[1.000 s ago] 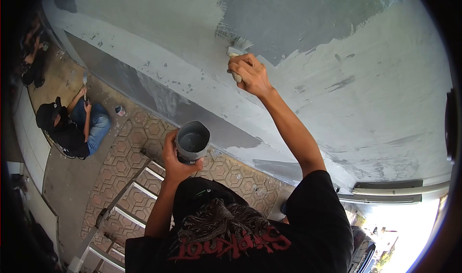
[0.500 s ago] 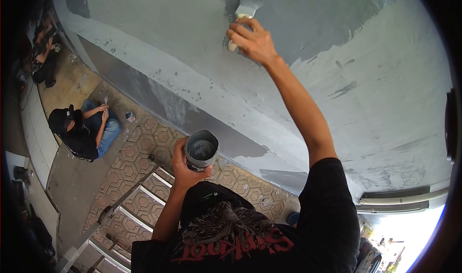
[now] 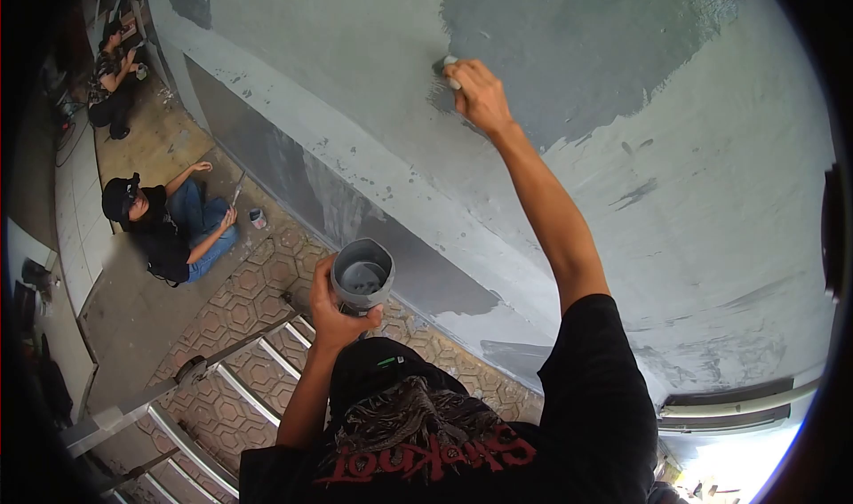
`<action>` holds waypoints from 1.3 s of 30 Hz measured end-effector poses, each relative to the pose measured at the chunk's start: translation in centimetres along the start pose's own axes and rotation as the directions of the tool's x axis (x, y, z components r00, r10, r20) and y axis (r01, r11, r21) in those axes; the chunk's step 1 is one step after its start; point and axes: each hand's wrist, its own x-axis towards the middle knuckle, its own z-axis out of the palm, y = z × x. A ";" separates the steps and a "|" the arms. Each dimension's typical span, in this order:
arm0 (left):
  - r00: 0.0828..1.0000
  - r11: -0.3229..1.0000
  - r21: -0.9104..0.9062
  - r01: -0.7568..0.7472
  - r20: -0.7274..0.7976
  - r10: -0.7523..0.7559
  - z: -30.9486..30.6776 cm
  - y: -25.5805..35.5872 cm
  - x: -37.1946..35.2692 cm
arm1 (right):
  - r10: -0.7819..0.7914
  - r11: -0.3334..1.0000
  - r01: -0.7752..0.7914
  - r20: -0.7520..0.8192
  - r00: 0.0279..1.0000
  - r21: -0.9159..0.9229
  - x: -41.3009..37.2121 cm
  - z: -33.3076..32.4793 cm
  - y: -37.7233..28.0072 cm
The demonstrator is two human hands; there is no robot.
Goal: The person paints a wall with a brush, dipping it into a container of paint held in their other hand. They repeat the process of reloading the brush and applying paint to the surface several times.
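My right hand (image 3: 482, 100), its fingers wrapped round a paintbrush (image 3: 450, 60), is up against the wall (image 3: 373, 68). Most of the brush is hidden behind my fingers; only bits of its pale handle and a dark end show. The brush is at the left edge of a darker grey, wet-looking patch (image 3: 569, 60). Lower down, my left hand (image 3: 338, 319) grips a grey cup (image 3: 362, 301) from the side, thumb in front. Grey paint (image 3: 362, 276) lies inside the cup, which is held in front of my chest.
A metal ladder (image 3: 240, 393) stands below on hexagonal pavers (image 3: 213, 326). To the left, a seated person (image 3: 169, 224) holds a thin tool beside a small paint can (image 3: 258, 218). Another person (image 3: 111, 86) crouches farther back. A pale pipe (image 3: 746, 404) runs along lower right.
My right hand has turned the brush, whose bristles pointed upward before and are now mostly hidden behind it. The cup stays in my left hand. The seated person's hands have moved apart.
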 end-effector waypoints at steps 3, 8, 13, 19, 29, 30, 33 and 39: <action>1.000 0.999 0.032 -0.018 -0.007 0.018 -0.5 0.2 -0.9 | -0.129 0.983 0.106 -0.151 0.980 -0.150 6.4 -4.6 1.8; 1.000 1.000 0.006 0.006 -0.010 -0.006 -0.8 0.9 0.1 | -0.290 0.929 0.245 -0.136 0.947 -0.277 12.3 -11.2 1.6; 0.999 0.999 -0.025 -0.046 0.014 0.047 -1.2 -1.6 6.1 | -0.214 0.956 0.168 -0.178 0.960 -0.242 10.9 -7.4 2.0; 0.994 0.986 -0.143 -0.085 0.062 0.095 -2.8 -6.3 18.0 | 0.056 0.998 -0.049 0.184 0.981 -0.045 -1.6 2.8 -2.9; 0.929 0.989 -0.147 -0.007 0.365 0.060 -9.8 -9.2 40.5 | -0.118 0.988 0.112 -0.052 0.992 -0.105 20.3 -2.3 6.4; 0.924 0.988 -0.156 -0.010 0.377 0.069 -10.1 -9.4 42.0 | -0.265 0.942 0.252 -0.029 0.964 -0.222 24.2 -4.0 7.6; 0.911 0.983 -0.184 0.005 0.407 0.071 -10.6 -10.6 44.8 | -0.399 0.751 0.260 -0.103 0.911 -0.607 30.0 -7.3 10.2; 0.908 0.980 -0.196 0.019 0.413 0.065 -11.2 -12.6 46.8 | -0.328 0.907 0.313 -0.010 0.944 -0.282 28.9 -3.7 5.9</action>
